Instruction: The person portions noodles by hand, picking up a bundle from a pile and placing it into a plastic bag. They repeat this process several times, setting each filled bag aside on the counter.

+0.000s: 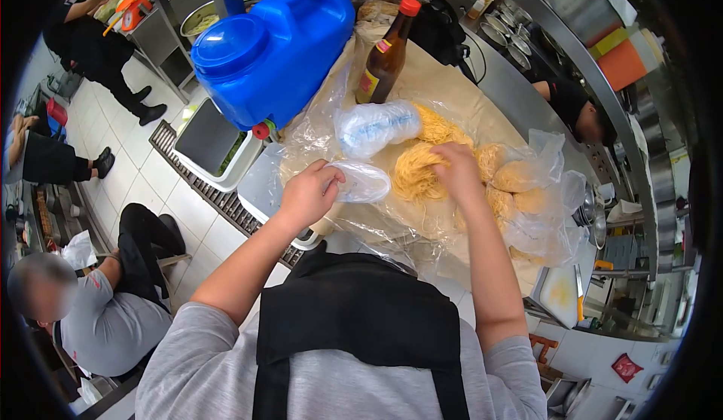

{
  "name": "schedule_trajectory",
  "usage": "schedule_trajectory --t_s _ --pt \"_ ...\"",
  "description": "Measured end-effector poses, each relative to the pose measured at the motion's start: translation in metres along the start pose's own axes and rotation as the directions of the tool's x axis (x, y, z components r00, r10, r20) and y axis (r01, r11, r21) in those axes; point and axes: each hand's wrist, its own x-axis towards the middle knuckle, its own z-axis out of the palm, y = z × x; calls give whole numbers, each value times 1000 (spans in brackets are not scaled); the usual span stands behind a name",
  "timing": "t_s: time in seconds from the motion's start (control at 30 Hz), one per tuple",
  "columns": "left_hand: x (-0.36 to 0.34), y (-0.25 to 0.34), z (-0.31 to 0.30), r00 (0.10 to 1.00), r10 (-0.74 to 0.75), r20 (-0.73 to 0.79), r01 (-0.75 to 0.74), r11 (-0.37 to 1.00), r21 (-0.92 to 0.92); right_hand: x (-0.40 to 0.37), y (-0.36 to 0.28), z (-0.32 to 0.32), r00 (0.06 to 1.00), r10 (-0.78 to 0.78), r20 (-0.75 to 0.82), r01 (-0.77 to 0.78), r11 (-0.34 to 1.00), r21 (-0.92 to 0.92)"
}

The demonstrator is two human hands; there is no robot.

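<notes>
1. The left hand point(309, 194) has its grip closed, thumb and fingers pinching the mouth of a small bag point(363, 183) of clear plastic. The bag lies on the counter point(422, 81) just right of that grip and looks empty.
2. The right hand point(456, 171) is down on the loose noodles point(416, 173) with its fingers curled into the heap. The hand is blurred, so I cannot tell whether its grip has closed on a clump or only rests there.
3. The noodles lie under the right grip and just to its left, between the two hands, on a spread plastic sheet point(316, 137).
4. As I judge it, the bagging is at an early stage. No filled small bag shows, the one in the left grip has nothing in it, and a good heap is left loose.
5. Just beyond the left grip lies a bundle of clear bags point(376, 128), seemingly unused.
6. To the right of the right grip a large bag point(553, 156) lies open, with several more noodle nests point(520, 177) inside.
7. Farther beyond the left grip is a capped blue jug point(275, 47), tipped over, and its contents cannot be seen.
8. Beside the jug stands a brown bottle point(388, 54) with a red cap.
9. Down to the left of the left grip, off the counter, a white bin point(197, 137) holds something green.
10. A seated person point(105, 322) in grey is well apart to the left.
</notes>
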Motion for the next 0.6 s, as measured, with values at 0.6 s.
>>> schedule_trajectory --t_s 0.6 --pt "-15 -23 -12 996 -87 -24 86 996 -13 -56 47 -20 943 331 -38 -332 926 -181"
